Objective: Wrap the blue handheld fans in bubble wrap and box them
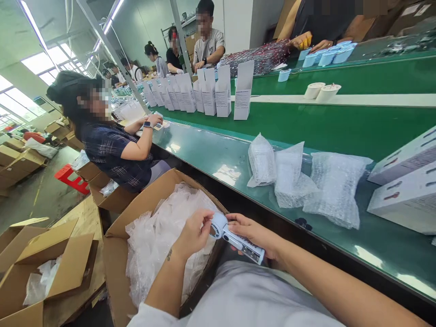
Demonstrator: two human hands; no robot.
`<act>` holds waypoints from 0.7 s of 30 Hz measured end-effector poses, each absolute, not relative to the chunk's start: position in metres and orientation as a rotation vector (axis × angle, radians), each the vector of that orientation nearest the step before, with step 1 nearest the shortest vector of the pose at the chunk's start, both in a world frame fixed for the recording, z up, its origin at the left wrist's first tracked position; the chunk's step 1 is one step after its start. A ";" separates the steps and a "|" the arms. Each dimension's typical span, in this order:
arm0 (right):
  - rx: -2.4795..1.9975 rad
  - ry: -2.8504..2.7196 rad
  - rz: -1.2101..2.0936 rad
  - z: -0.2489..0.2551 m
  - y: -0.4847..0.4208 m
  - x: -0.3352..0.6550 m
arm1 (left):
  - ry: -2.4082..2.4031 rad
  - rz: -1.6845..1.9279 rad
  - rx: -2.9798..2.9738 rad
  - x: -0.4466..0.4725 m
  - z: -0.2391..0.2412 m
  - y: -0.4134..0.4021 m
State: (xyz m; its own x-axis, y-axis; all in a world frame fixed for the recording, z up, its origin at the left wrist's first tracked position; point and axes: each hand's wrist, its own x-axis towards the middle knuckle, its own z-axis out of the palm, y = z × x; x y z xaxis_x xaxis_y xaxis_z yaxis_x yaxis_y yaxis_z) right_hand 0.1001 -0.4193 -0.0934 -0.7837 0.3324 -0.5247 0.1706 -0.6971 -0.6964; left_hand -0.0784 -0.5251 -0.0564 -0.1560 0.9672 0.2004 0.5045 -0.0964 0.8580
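Observation:
A light-blue handheld device [241,245] with a round, ring-like head and a straight handle is held between my hands, above the edge of an open carton. The handle has a dark, shiny panel on its upper face. My left hand [195,231] pinches the round head at its left side with thumb and fingers. My right hand [254,231] wraps round the handle from the right, some of its fingers hidden beneath. Below my left hand, the cardboard carton [117,272] is filled with clear bubble-wrap bags [160,236].
Bubble-wrapped packages [335,186] and white printed boxes [405,195] stand on the bench to the right. A row of upright open white boxes [223,93] lines the green conveyor belt [279,125]. A co-worker [112,141] sits at the left; others work beyond the belt.

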 end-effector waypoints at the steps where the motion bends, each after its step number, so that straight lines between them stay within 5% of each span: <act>1: -0.979 -1.150 2.625 -0.090 -0.417 0.103 | 1.640 1.159 1.707 -0.077 -0.055 -0.528; 6: -0.947 -1.052 2.680 -0.088 -0.419 0.113 | 1.599 1.178 1.859 -0.071 -0.062 -0.538; 15: -0.986 -0.846 2.698 -0.099 -0.430 0.108 | 1.613 1.448 0.660 -0.067 -0.103 -0.525; 21: -1.160 -0.924 2.581 -0.107 -0.437 0.103 | 2.031 1.436 1.193 -0.054 -0.121 -0.534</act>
State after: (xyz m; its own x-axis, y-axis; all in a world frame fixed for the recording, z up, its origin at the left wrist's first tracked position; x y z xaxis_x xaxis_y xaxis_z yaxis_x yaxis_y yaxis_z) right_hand 0.1029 -0.4366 -0.1070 -0.6849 0.3826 -0.6201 0.0979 -0.7950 -0.5986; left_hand -0.0537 -0.5344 -0.1213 -0.5672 0.8082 0.1585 0.4191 0.1175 0.9003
